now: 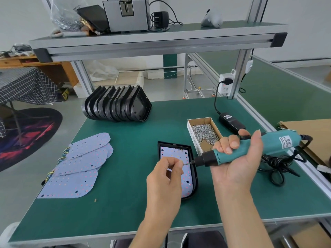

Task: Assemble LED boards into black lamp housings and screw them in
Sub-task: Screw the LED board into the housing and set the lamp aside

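Green desk (125,203): one board (186,178) seated in a housing (194,169) at centre, unscrewed as far as visible; left hand (163,178) fingers pinch a screw at the bit of the screwdriver (250,149) gripped by the right hand (238,158); four boards (80,167) left, stacked housings (116,106) far remain.

Both hands are bare: the left hand (165,178) and right hand (236,158) wear no gloves or rings. The forearms are uncovered, with no sleeves visible. Fingernails are short and unpainted.

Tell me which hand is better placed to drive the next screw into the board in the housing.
Probably the right hand: it grips the electric screwdriver, whose bit points at the LED board in the black housing. The left hand's fingers only pinch at the bit tip.
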A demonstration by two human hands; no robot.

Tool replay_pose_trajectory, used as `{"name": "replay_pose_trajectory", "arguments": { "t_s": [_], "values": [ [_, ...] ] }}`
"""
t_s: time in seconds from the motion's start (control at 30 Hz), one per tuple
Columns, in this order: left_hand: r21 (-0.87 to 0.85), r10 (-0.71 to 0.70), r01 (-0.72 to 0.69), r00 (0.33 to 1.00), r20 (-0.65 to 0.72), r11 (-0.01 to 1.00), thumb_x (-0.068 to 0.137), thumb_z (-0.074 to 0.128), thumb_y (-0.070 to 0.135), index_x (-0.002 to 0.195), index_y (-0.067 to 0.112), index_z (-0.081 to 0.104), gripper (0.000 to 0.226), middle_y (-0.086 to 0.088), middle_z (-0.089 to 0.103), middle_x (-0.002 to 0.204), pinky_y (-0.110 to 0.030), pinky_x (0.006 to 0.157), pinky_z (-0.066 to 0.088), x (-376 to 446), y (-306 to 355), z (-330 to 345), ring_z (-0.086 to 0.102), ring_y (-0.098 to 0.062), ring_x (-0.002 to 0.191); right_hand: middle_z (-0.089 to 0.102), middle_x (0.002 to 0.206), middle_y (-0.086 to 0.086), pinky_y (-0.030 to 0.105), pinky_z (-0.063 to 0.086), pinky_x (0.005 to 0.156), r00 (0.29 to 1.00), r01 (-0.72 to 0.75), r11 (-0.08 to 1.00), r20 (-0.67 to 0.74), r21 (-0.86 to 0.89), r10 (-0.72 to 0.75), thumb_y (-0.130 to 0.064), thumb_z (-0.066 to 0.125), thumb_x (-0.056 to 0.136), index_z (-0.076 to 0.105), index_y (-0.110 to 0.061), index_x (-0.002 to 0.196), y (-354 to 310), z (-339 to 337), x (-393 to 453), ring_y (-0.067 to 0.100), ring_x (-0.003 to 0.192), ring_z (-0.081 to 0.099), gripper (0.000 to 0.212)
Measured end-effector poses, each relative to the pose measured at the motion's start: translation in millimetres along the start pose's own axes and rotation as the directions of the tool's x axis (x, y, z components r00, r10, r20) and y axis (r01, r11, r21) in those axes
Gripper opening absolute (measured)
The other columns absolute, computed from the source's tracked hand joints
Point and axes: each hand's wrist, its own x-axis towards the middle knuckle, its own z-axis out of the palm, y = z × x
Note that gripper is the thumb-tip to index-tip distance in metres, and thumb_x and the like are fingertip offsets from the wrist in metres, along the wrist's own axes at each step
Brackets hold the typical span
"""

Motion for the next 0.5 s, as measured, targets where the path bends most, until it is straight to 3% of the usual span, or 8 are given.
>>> {"name": "replay_pose_trajectory", "arguments": {
  "t_s": [0.13,0.27,0.4,0.5],
  "values": [
    [0.118,0.120,-0.108,0.988,-0.100,0.987,0.102,0.061,0.028,0.092,0.046,0.060,0.021,0.017,0.068,0.093,-0.011,0.068,0.041,-5,-6,7,0.056,-0.009,0.080,0.042,0.061,-0.008,0.023,0.039,0.053,0.998,-0.020,0.999,-0.054,0.034,0.022,-0.044,0.061,0.100,0.061,-0.022,0.085,1,0,-1,0.010,0.051,0.037,0.027],
    [0.221,0.287,-0.252,0.947,-0.144,0.942,0.098,0.058,0.017,0.089,0.041,0.055,0.026,0.018,0.062,0.094,-0.008,0.073,0.039,-4,-11,11,0.056,-0.007,0.086,0.042,0.062,-0.008,0.022,0.039,0.052,0.994,-0.044,0.997,-0.093,0.060,0.049,-0.042,0.064,0.098,0.061,-0.021,0.084,3,0,0,0.009,0.051,0.038,0.026],
    [0.116,0.203,-0.187,0.969,-0.141,0.975,0.099,0.054,0.036,0.091,0.039,0.056,0.009,0.014,0.065,0.088,-0.009,0.068,0.038,-2,-14,11,0.055,-0.008,0.077,0.042,0.063,-0.008,0.022,0.040,0.052,0.990,-0.067,0.996,-0.120,0.052,0.073,-0.042,0.065,0.099,0.060,-0.021,0.085,2,1,1,0.009,0.051,0.038,0.025],
    [0.018,0.107,-0.106,0.987,-0.120,0.994,0.103,0.052,0.053,0.091,0.041,0.059,0.019,0.012,0.064,0.082,-0.012,0.060,0.038,-4,-12,11,0.048,-0.005,0.065,0.042,0.062,-0.008,0.022,0.040,0.053,0.993,-0.061,0.998,-0.100,0.020,0.063,-0.043,0.064,0.099,0.060,-0.022,0.086,2,3,-1,0.009,0.051,0.038,0.025]
  ]
}}
